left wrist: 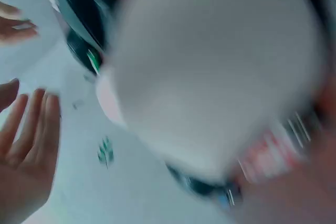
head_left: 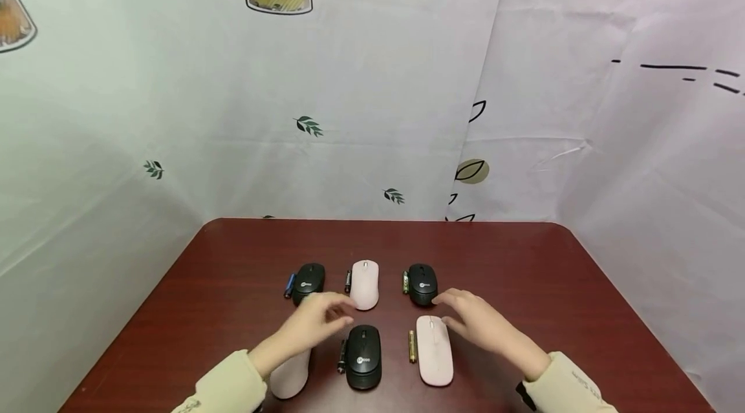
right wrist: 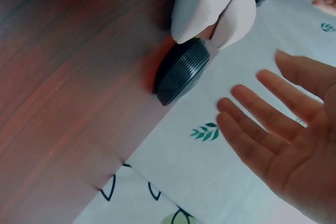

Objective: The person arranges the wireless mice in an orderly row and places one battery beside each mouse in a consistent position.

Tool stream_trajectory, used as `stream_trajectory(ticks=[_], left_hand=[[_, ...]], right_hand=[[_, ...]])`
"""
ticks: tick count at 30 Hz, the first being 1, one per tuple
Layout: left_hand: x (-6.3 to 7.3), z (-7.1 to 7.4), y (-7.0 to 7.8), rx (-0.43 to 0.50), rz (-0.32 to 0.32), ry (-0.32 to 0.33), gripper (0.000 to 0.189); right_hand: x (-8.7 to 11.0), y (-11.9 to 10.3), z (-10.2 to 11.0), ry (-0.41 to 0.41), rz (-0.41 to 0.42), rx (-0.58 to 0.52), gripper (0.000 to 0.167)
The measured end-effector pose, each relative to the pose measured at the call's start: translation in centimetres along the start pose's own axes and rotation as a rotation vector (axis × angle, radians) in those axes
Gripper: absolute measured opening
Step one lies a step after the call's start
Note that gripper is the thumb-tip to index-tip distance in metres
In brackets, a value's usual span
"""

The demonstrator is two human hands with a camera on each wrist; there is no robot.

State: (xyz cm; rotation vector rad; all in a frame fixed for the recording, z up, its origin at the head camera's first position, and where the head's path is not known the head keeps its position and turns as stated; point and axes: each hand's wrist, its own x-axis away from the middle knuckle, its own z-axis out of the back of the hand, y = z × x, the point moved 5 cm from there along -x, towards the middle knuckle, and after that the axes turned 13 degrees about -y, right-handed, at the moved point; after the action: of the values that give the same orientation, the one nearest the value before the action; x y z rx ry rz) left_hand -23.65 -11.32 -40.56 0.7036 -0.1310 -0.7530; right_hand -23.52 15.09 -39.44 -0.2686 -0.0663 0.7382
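Note:
My left hand (head_left: 308, 324) hovers with loosely spread fingers among the mice, its wrist partly covering a white mouse (head_left: 290, 379) at front left. That mouse looms blurred in the left wrist view, beside a red and white battery (left wrist: 268, 156). Relaxed and empty, my right hand (head_left: 477, 322) is in the air beside the front-right white mouse (head_left: 434, 355) and the back-right black mouse (head_left: 423, 282). Between the hands are a black mouse (head_left: 363, 361) at the front and a white mouse (head_left: 365, 287) behind it. Another black mouse (head_left: 310, 278) lies at back left.
Batteries lie along the mice's left sides: a gold battery (head_left: 412, 346), a green one (head_left: 405, 282), a blue one (head_left: 289, 286) and dark ones. The reddish-brown table (head_left: 524, 271) has rounded far corners. White patterned cloth (head_left: 378, 77) hangs behind it and at both sides.

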Motion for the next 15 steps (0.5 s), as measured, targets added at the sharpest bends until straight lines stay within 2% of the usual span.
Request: stream_trajectory(ticks=[3, 7, 11, 15], left_hand=[[1.4, 2.1, -0.9, -0.216, 0.013, 0.228, 0.017], [2.9, 4.6, -2.8, -0.332, 0.081, 0.468, 0.022], [3.8, 6.3, -4.9, -0.391, 0.083, 0.593, 0.020], [4.2, 7.1, -6.6, -0.487, 0.027, 0.633, 0.018]], right_hand=[[0.0, 0.6, 0.2, 0.091, -0.037, -0.024, 0.023], [0.0, 1.7, 0.5, 0.240, -0.094, -0.052, 0.024], [0.2, 3.4, 0.8, 0.361, -0.144, -0.061, 0.022], [0.4, 5.4, 1.1, 0.439, -0.199, -0.056, 0.017]])
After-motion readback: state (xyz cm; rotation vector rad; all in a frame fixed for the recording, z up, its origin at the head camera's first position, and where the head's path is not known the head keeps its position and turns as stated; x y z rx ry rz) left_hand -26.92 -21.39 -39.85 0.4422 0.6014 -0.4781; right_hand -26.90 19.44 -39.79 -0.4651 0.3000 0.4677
